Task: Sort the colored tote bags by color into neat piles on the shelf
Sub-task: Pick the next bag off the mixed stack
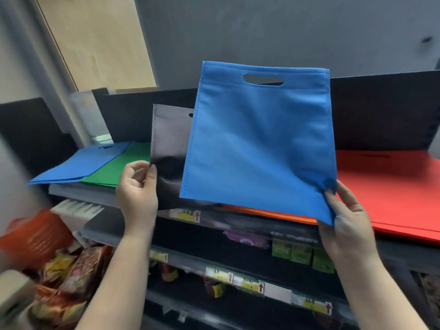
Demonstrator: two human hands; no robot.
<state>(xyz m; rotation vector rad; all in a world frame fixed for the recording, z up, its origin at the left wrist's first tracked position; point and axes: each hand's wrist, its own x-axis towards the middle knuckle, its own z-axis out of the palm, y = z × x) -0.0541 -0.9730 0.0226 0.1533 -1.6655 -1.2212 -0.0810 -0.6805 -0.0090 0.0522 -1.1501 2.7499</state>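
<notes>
above the shelf (214, 223), blue bag (259, 144) upright, handle up.

Matt nonwoven-cloth blue tote bag (259, 144), stitched edges

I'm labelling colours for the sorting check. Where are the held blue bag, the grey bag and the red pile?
held blue bag (259, 148), head view, middle of its front panel
grey bag (170, 136), head view, its visible left part
red pile (390, 186), head view, top bag's flat face
</notes>
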